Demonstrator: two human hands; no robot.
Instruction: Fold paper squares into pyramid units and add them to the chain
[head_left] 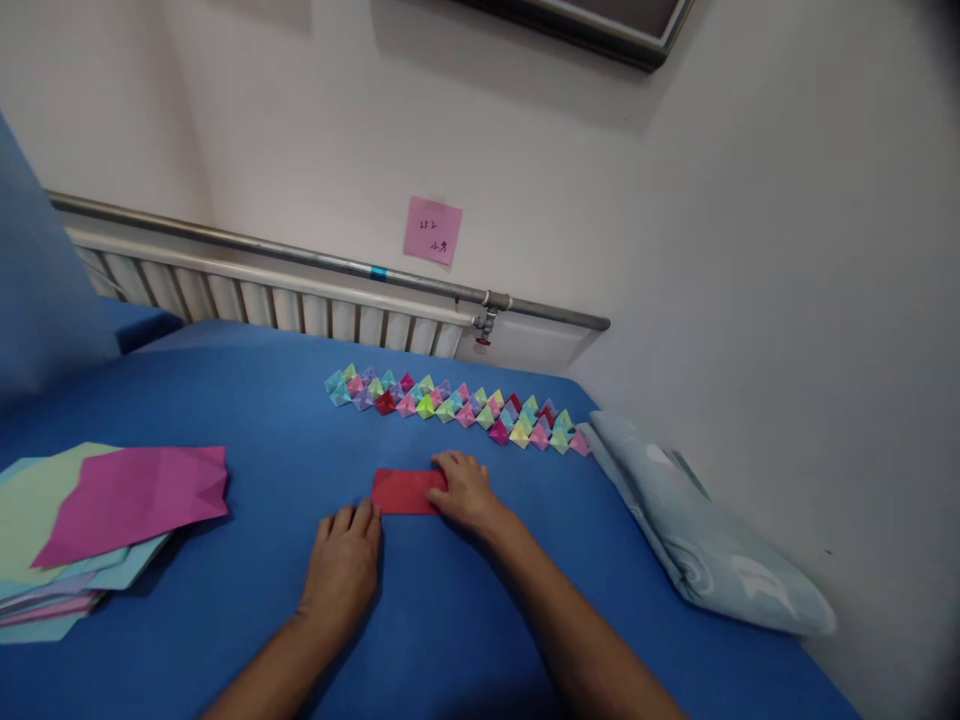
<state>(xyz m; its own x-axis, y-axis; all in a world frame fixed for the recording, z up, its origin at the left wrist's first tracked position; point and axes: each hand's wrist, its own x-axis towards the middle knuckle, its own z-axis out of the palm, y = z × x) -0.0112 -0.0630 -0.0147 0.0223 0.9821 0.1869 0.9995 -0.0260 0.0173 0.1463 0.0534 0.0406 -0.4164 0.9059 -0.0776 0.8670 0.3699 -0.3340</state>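
A sheet of red paper (409, 491), folded into a narrow rectangle, lies on the blue-covered surface in front of me. My left hand (343, 560) is at its lower left corner, fingers bent together and fingertips on the edge. On the right end rests my right hand (466, 492), its thumb on the paper and its fingers curled over the upper edge. Beyond them, rows of small folded paper pieces (446, 408) in many colours form a long band. To the left is a pile of coloured paper sheets (45, 500), with a magenta sheet (142, 495) on top.
A folded pale blue-green blanket (697, 530) lies at the right by the wall. Behind the surface run a white radiator (285, 308) and a metal pipe (300, 256) with a red-handled valve (484, 338). A pink note (433, 230) is stuck to the wall.
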